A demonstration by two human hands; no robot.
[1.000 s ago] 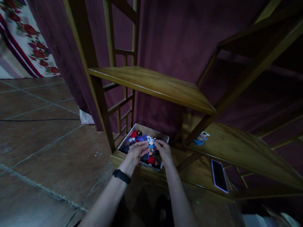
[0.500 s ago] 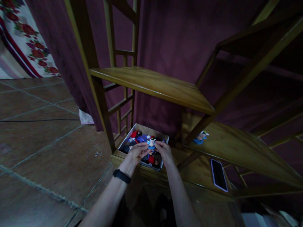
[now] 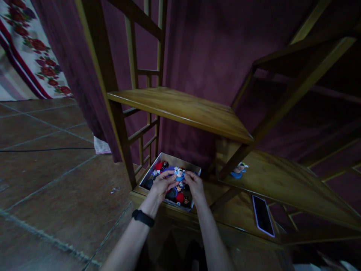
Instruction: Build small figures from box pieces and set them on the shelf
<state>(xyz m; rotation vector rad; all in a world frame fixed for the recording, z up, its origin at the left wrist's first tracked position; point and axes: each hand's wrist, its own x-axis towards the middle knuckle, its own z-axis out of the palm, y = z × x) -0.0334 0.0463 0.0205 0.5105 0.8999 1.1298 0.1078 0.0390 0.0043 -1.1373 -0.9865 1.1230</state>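
Between my two hands, over a shallow white box, is a small blue-and-white figurine with a blue base. My left hand pinches it from the left, and a dark band circles that wrist. From the right, the fingertips of my right hand close on the same figurine. The box sits on the low wooden shelf and holds several small figurines in red, purple, black and blue, partly covered by my hands. A similar blue-based figurine stands on the wooden shelf to the right.
A wooden shelf board spans above the box. Slanting posts and lattice side frames surround it. A phone with a pale purple edge lies on the low shelf at right. Purple curtains hang behind; a dark cable crosses the tiled floor.
The view has tilted up a little, so everything sits slightly lower. Both hands still hold the figurine over the box, with its pose and the fingers shifted only slightly.
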